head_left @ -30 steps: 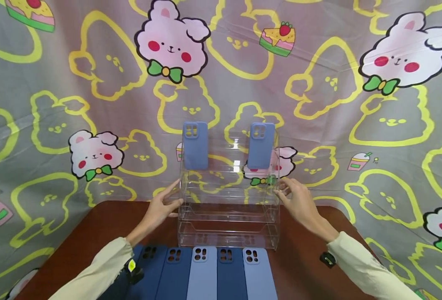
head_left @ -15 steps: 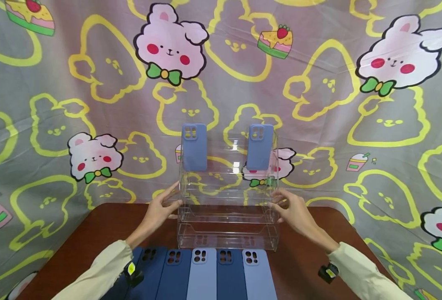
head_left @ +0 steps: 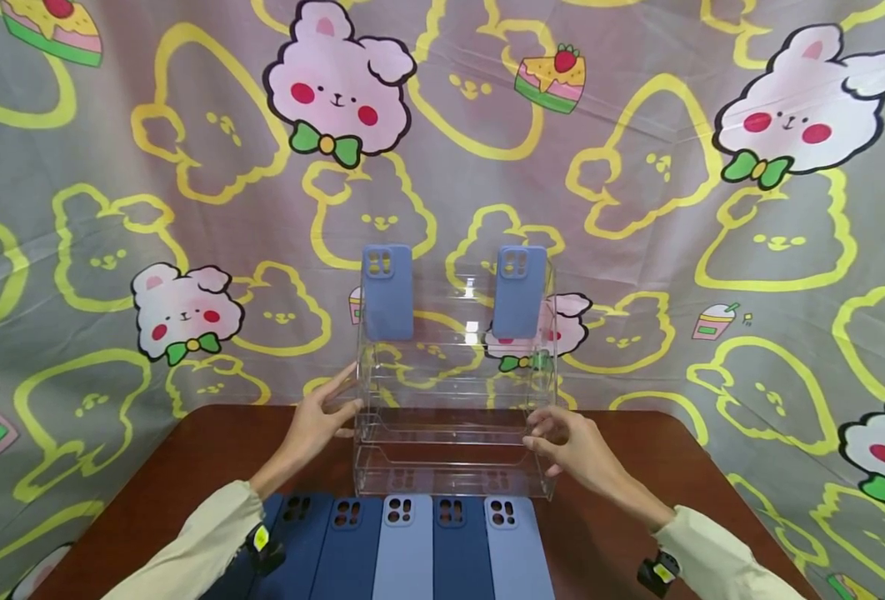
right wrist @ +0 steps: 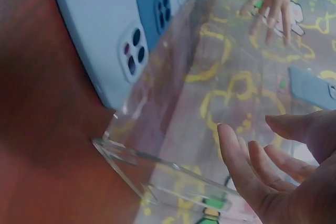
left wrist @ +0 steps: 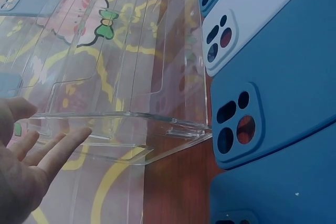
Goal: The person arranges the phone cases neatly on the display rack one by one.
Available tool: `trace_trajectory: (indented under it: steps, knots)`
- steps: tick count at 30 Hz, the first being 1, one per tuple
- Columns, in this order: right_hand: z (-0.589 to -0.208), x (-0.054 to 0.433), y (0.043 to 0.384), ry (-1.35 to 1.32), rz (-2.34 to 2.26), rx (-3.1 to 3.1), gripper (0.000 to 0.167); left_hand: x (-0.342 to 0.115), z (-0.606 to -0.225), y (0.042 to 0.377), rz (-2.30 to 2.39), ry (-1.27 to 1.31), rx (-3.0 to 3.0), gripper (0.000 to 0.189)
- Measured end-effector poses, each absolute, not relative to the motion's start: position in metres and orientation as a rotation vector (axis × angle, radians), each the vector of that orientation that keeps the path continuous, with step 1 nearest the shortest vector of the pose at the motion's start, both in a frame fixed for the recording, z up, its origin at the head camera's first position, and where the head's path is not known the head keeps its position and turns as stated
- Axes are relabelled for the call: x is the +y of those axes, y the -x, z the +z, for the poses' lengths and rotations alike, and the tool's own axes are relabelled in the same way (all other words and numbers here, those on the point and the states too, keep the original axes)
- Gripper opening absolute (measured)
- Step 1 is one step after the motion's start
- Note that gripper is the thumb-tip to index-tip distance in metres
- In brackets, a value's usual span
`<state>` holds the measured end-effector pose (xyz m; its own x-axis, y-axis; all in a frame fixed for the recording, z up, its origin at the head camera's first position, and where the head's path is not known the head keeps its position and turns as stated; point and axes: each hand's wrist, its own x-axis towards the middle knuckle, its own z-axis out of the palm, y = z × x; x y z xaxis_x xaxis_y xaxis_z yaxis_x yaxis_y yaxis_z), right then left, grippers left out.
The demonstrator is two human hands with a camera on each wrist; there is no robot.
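A clear acrylic tiered display stand (head_left: pixel 453 433) is set upright on the table. Two light blue phone cases, the left one (head_left: pixel 390 304) and the right one (head_left: pixel 519 304), stand in its upper tier. My left hand (head_left: pixel 311 429) is at the stand's left side, fingers spread and fingertips right at the side panel. At the lower right side is my right hand (head_left: pixel 573 442); its thumb and bent fingers stand apart and overlap the stand's edge in the head view. The right wrist view shows nothing between those fingers (right wrist: pixel 233 145).
Several phone cases lie side by side before the stand, among them a dark blue one (head_left: pixel 462 558) and a pale blue one (head_left: pixel 520 558). They lie on a reddish-brown table (head_left: pixel 637 483). A patterned cloth (head_left: pixel 637 167) hangs behind.
My right hand has slid down along the stand's right side and slightly inward. The left hand stays at the left side. Stand and phone cases keep their places.
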<state>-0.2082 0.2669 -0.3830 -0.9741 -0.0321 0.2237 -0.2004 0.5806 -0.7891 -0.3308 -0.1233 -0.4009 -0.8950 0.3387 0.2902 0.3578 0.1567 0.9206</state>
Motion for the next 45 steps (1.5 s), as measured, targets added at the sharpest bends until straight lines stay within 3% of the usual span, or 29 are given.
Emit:
trace_trajectory:
  steps: [14, 22, 27, 32, 38, 45]
  knots:
    - [-0.414, 0.253, 0.192, -0.382, 1.424, -2.887, 0.034, -0.13, -0.4, 0.331, -1.851, 0.732, -2.362, 0.069]
    - [-0.44, 0.24, 0.182, -0.254, 1.042, -3.121, 0.085, -0.13, -0.401, 0.331, -1.834, 0.724, -2.364, 0.068]
    - [-0.459, 0.229, 0.178, -0.02, 0.917, -3.153, 0.117, -0.132, -0.404, 0.328, -1.859, 0.718, -2.368, 0.068]
    - [-0.462, 0.22, 0.171, 0.188, 0.972, -3.095, 0.115, -0.134, -0.404, 0.326, -1.857, 0.709, -2.378, 0.068]
    - [-0.466, 0.213, 0.166, 0.041, 0.75, -3.027, 0.099, -0.133, -0.402, 0.328, -1.869, 0.703, -2.368, 0.068]
    - [-0.462, 0.228, 0.162, 0.138, 0.745, -3.103, 0.104, -0.126, -0.401, 0.331, -1.878, 0.733, -2.378, 0.068]
